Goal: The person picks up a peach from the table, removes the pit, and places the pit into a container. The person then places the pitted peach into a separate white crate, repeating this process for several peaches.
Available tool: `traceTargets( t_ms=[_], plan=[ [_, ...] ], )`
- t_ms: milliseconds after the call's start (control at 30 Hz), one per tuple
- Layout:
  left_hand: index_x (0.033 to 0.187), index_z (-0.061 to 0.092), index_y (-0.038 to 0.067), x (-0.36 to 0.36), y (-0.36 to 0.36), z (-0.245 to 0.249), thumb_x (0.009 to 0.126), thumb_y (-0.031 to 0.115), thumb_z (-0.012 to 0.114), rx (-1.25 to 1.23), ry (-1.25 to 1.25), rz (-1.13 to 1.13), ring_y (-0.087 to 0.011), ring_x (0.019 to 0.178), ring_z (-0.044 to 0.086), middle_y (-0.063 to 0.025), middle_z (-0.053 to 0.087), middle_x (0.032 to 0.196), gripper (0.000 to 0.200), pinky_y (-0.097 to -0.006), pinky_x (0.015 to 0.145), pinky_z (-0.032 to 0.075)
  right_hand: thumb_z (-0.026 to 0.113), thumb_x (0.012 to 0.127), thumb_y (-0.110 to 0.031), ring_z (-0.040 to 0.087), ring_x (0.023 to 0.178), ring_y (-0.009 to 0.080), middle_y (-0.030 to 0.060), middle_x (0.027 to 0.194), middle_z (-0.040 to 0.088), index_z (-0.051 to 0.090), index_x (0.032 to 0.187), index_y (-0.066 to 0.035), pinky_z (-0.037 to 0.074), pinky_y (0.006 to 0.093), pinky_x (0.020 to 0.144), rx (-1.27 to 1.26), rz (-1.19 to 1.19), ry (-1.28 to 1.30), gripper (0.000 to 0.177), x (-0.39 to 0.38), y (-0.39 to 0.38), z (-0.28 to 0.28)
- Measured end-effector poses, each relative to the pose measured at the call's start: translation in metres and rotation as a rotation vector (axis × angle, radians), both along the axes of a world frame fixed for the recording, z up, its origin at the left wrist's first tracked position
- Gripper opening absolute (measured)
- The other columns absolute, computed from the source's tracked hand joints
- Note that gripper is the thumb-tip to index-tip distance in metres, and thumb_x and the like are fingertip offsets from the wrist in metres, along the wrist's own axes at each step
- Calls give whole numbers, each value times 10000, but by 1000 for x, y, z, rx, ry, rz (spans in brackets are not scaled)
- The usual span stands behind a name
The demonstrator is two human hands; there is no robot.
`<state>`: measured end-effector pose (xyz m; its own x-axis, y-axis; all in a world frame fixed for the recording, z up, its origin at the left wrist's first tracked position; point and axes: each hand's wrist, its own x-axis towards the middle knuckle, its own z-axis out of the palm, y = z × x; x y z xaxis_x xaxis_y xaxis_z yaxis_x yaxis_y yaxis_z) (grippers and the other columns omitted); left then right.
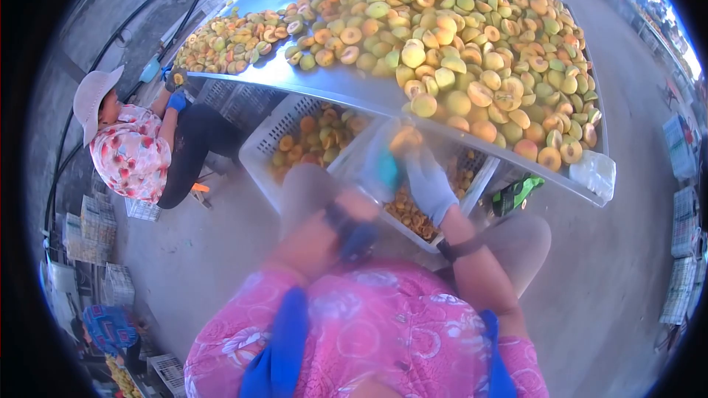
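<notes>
In a pale glove, my right hand (430,180) reaches up from the right over a crate of small brown-orange pieces (413,214). Its fingers close around a blurred orange fruit (405,140) just below the metal table's edge. My left hand (377,169), gloved and smeared by motion, is beside it, with something teal (387,169) at its fingers; whether those fingers grip anything is unclear. Halved yellow-green fruit (472,51) is heaped on the metal table (332,92). Whole-looking fruit (317,136) lies in a white crate (258,140) to the left.
A seated person (133,140) in a white cap and blue gloves works at the table's left end. A green bag (516,195) lies under the table's right side. Stacked crates (682,147) line the right; another person (110,328) is at lower left.
</notes>
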<state>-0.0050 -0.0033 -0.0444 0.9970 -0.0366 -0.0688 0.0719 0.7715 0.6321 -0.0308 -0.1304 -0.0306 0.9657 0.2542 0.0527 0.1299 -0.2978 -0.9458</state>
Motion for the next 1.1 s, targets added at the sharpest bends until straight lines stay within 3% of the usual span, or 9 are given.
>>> traceTargets(
  t_ms=[133, 233, 300, 433, 500, 700, 833, 900, 1100],
  plan=[
    [1152, 570, 47, -4, -9, 12, 1032, 358, 449, 47, 7, 83, -204, 871, 648, -77, 658, 981, 355, -318, 767, 559, 407, 1031, -362, 601, 1025, 359, 260, 1110, 614, 476, 1277, 31, 453, 426, 876, 59, 29, 38, 470, 2, 2, -9],
    [1105, 592, 46, -1, -8, 13, 1015, 418, 470, -31, 112, 92, -215, 835, 655, -76, 659, 921, 401, -309, 717, 554, 406, 1022, -399, 575, 1119, 449, 317, 1174, 596, 440, 1327, 36, 459, 454, 915, 51, 16, 46, 533, 1, 7, -10],
    [1077, 604, 44, 2, -4, 14, 994, 480, 485, 80, 85, 36, -216, 801, 657, -74, 661, 882, 460, -296, 661, 539, 364, 1038, -455, 586, 1007, 325, 245, 1126, 606, 417, 1358, 31, 449, 401, 895, 130, 56, 136, 585, 0, 10, -12],
    [1045, 616, 42, -1, -3, 31, 988, 503, 486, 50, 224, 15, -208, 766, 650, -67, 661, 874, 482, -280, 620, 521, 370, 1037, -456, 583, 962, 304, 230, 1094, 606, 430, 1349, 31, 456, 391, 865, 95, 46, 73, 581, -3, 11, -5],
    [1015, 620, 50, 1, -1, 26, 989, 508, 480, 136, 198, 62, -211, 752, 646, -69, 660, 879, 479, -283, 618, 528, 397, 1028, -403, 593, 1089, 412, 295, 1158, 601, 438, 1337, 25, 460, 437, 917, 112, 56, 77, 530, -3, 11, -4],
    [985, 604, 78, 8, -7, 29, 991, 499, 476, -136, 223, 97, -239, 831, 644, -79, 656, 927, 440, -366, 735, 552, 422, 1019, -384, 608, 1040, 405, 283, 1119, 620, 468, 1316, 16, 467, 435, 887, 178, 9, 97, 500, -1, 10, -3],
    [987, 598, 82, 4, -8, 29, 991, 486, 483, -58, 158, 82, -242, 857, 638, -86, 656, 940, 420, -390, 782, 546, 437, 1013, -372, 611, 1020, 410, 281, 1087, 628, 482, 1291, 23, 469, 438, 866, 226, -4, 144, 486, 3, 11, -15],
    [992, 601, 77, 1, -10, 29, 993, 483, 487, -60, 190, 109, -230, 851, 639, -86, 653, 930, 422, -367, 764, 545, 430, 1028, -362, 573, 761, 205, 131, 866, 615, 516, 1215, 16, 479, 352, 709, 233, -11, 43, 431, 3, 12, -17],
    [1043, 606, 51, 2, -8, 5, 989, 510, 486, 375, 5, 298, -203, 788, 628, -78, 649, 908, 478, -328, 665, 526, 417, 1028, -412, 563, 788, 223, 149, 861, 595, 506, 1221, 23, 462, 373, 732, 168, -1, 51, 485, 0, 13, -20]
  ],
)
